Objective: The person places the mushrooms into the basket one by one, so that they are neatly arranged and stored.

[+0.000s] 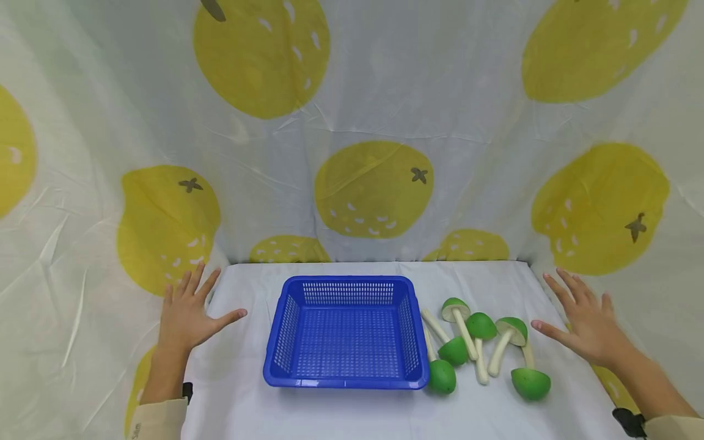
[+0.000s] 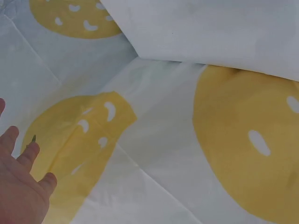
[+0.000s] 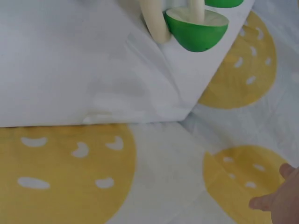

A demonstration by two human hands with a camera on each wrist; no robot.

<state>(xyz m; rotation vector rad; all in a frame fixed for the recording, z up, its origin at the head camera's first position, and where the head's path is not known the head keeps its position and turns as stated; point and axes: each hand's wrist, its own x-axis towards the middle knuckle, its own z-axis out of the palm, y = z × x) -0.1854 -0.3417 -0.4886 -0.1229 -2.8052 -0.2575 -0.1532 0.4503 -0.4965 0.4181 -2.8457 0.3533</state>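
Observation:
Both hands are raised with fingers spread, one at each side of the white table, holding nothing. The left hand (image 1: 188, 316) is to the left of a blue plastic basket (image 1: 346, 384), whose slotted walls and bare floor show. On the far side, the right hand (image 1: 591, 327) is nearest to several toy mushrooms with green caps and cream stems. One mushroom (image 1: 530, 384) lies cap toward the front edge; another mushroom (image 1: 511, 330) lies beside it. Further mushrooms, such as one with its cap (image 1: 442, 376) by the basket's right wall, lie in a loose cluster.
White cloth with yellow lemon prints (image 1: 374, 189) hangs behind the table and along both sides. The white tabletop (image 1: 231, 397) ends at the cloth at left, right and back. Dark bands (image 1: 629, 421) circle the wrists near the beige sleeves.

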